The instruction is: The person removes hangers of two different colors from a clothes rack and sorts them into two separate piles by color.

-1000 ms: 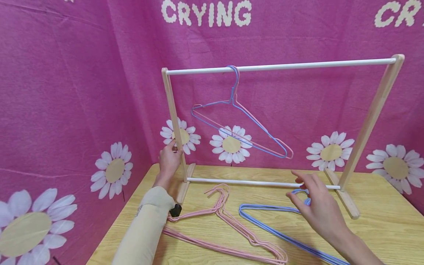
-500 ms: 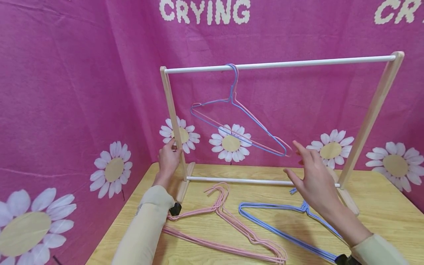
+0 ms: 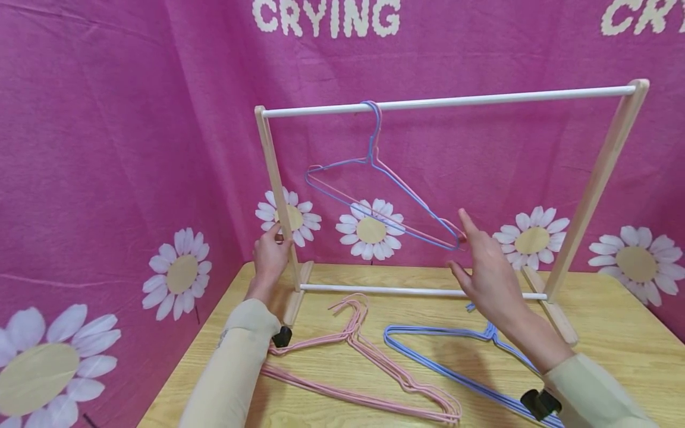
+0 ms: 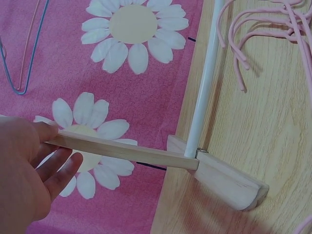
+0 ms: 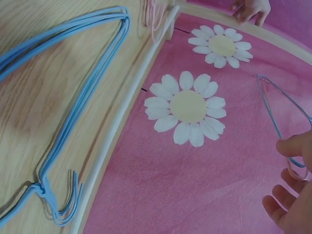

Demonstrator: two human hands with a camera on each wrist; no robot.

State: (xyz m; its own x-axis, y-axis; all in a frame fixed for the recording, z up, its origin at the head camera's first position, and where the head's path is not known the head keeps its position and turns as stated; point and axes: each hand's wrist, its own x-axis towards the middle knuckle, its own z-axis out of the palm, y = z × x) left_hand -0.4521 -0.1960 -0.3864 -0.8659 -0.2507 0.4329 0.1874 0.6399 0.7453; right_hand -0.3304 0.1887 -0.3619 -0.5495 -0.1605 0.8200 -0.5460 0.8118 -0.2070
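My left hand (image 3: pixel 270 257) holds the left wooden post (image 4: pixel 122 149) of a small clothes rack, partway up. From the rack's white top bar (image 3: pixel 497 98) hang a blue wire hanger (image 3: pixel 370 142) and a pink wire hanger (image 3: pixel 378 128), close together and left of the middle. My right hand (image 3: pixel 493 276) is raised beside their lower right corner, fingers extended and slightly spread. In the right wrist view its thumb overlaps that corner, and I cannot tell whether it touches. Nothing is gripped in the right hand.
On the wooden table (image 3: pixel 626 356) lie a pile of pink hangers (image 3: pixel 353 326) at the front and a pile of blue hangers (image 3: pixel 489 333) under my right forearm. The rack's lower bar (image 3: pixel 385 291) and right post (image 3: pixel 599 184) stand behind. A pink daisy-print cloth (image 3: pixel 481 47) covers the walls.
My right hand has risen from above the blue pile, up and slightly left to the hanging hangers' right corner. The left hand has stayed on the post.
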